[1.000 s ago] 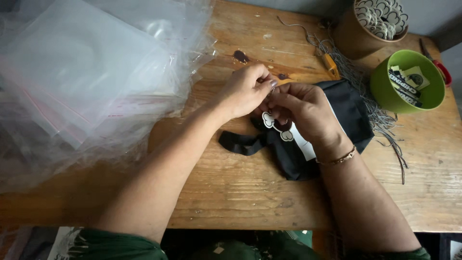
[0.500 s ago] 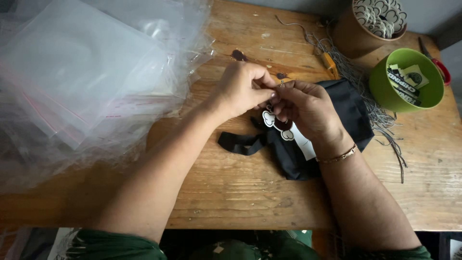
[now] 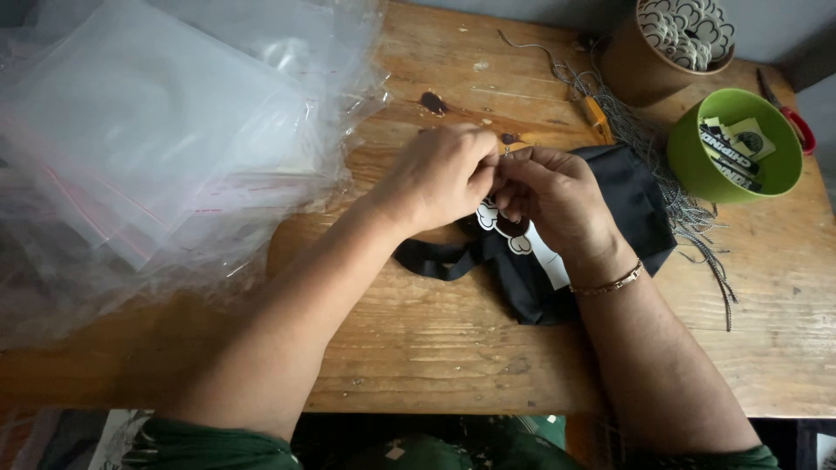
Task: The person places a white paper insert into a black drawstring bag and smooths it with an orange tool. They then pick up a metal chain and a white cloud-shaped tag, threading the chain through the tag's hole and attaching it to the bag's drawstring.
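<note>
Rough wooden table (image 3: 418, 365) is holding 2 tubs at its far right: a round green bowl (image 3: 697, 174) with printed paper tags in it, and a brown cup (image 3: 631, 65) full of white cloud-shaped tags. Soft black cloth (image 3: 627, 209) is lying under the left hand (image 3: 440, 178) and the right hand (image 3: 553, 196), which are meeting above it with fingertips pinching something too tiny to make out. Shiny clear plastic bags (image 3: 148, 139) are piling up on the left, and thin grey strings (image 3: 688, 218) are trailing beside the bowl.

plastic bags (image 3: 157, 148) left of cloth pouch (image 3: 601, 235)
</note>
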